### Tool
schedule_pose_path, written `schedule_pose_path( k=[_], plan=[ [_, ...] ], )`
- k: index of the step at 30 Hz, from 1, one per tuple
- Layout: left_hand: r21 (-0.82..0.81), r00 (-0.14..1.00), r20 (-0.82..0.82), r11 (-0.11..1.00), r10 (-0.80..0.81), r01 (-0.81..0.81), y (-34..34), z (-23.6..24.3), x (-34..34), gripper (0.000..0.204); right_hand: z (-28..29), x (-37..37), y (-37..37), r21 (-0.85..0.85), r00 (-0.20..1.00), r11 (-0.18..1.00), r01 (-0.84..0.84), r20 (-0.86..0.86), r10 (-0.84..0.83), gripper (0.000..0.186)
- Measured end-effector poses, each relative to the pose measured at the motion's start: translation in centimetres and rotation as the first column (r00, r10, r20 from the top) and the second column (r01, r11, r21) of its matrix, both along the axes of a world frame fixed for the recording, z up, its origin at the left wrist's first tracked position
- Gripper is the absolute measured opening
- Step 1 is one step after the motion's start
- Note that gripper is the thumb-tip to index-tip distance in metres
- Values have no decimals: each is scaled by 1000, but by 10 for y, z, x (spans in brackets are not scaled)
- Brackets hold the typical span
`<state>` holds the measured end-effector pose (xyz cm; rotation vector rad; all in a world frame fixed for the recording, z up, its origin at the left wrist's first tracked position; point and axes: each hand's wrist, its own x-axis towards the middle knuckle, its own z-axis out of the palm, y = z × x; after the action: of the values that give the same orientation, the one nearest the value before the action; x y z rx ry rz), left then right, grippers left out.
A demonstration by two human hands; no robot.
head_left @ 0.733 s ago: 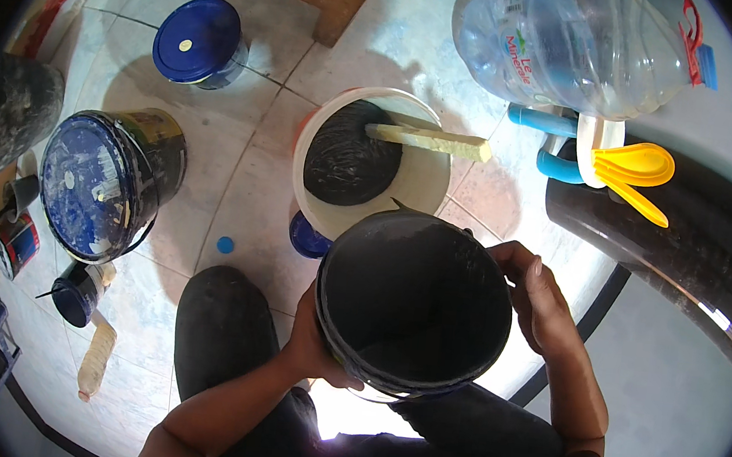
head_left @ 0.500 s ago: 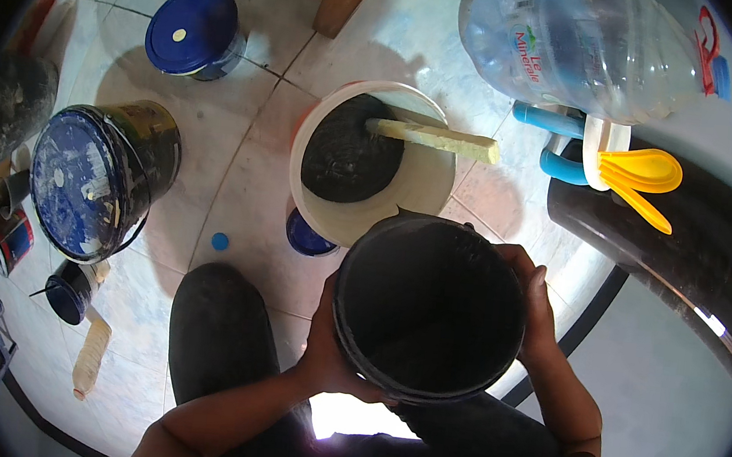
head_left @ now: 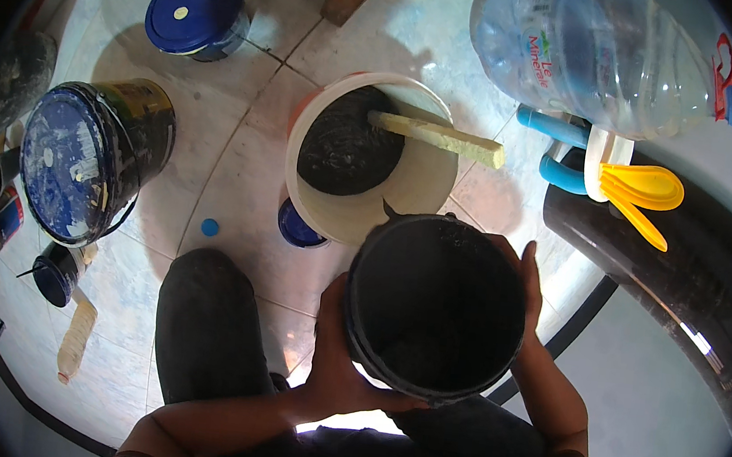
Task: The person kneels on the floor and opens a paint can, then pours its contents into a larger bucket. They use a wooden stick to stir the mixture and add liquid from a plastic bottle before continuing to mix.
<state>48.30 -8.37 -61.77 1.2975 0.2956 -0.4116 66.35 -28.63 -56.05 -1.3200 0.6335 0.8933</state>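
Between my two hands is a dark bucket (head_left: 433, 314), its open mouth facing up toward me; the inside looks black and how much it holds is hard to see. My left hand (head_left: 339, 367) wraps its left and lower side, thumb along the near rim. The right hand (head_left: 530, 284) grips the right side, fingers partly hidden behind the wall. Just beyond, a white bucket (head_left: 427, 190) stands on the floor with dark, glossy liquid (head_left: 348, 143) in it. A pale wooden stick (head_left: 445, 137) rests in that liquid and leans over the rim.
Two blue-lidded buckets, a small one (head_left: 195, 9) and a paint-smeared one (head_left: 68, 165), stand at left. A large clear water bottle (head_left: 602, 62) and yellow scoops (head_left: 643, 186) are at right. A blue lid (head_left: 300, 225) and blue cap (head_left: 209, 227) lie on the tiles.
The dark bucket has shifted slightly and turned a little in my hands, which still hold it. The liquid in the white bucket shows more ripples. The whole view has moved slightly.
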Motion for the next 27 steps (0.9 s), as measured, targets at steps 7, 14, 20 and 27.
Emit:
schedule_pose_path(
  k=[7,14,20,27],
  plan=[
    [67,999,36,998,-12,9,9,19,13,159,11,1,11,-130,1000,991,-13,19,16,78],
    [-55,988,-141,997,-56,49,-4,1,-10,157,3,15,16,-122,999,991,-46,10,48,78],
    [-55,987,-138,995,-88,81,-6,6,-5,157,13,15,20,-162,1000,986,-31,-2,31,75],
    [-97,986,-153,994,-66,52,5,13,5,155,8,16,17,-116,1000,993,-14,-9,13,74]
  ],
)
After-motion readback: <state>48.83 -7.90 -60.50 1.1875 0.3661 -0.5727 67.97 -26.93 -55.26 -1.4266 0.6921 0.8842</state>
